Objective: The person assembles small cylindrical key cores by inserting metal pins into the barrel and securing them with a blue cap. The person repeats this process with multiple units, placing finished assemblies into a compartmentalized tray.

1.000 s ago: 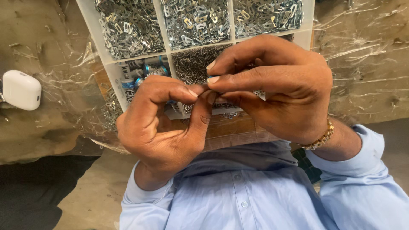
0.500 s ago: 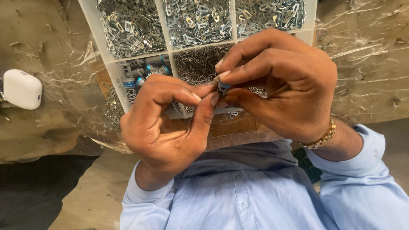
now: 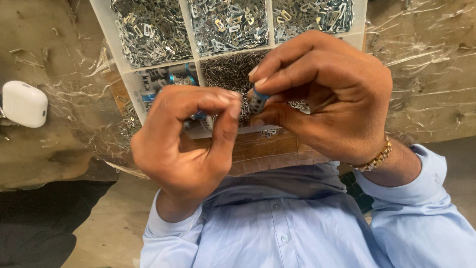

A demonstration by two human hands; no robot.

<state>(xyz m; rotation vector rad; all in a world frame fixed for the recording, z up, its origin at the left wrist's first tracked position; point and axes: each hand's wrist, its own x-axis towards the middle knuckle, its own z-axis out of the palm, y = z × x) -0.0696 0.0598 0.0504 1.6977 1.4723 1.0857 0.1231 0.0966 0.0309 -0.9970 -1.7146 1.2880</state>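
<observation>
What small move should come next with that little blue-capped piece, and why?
Probably bring the left hand in to meet the small blue-capped piece. The right hand pinches it over the divided tray, and the left fingertips sit just beside it.

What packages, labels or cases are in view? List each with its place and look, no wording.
White compartment tray: top centre, white dividers, bins of small silvery metal parts.
Small white case: far left, rounded, glossy, on the bench.
Clear plastic wrap: spread crinkled over the brown bench.
Small cylinder: pinched in the right hand, blue cap, pale patterned label.
</observation>
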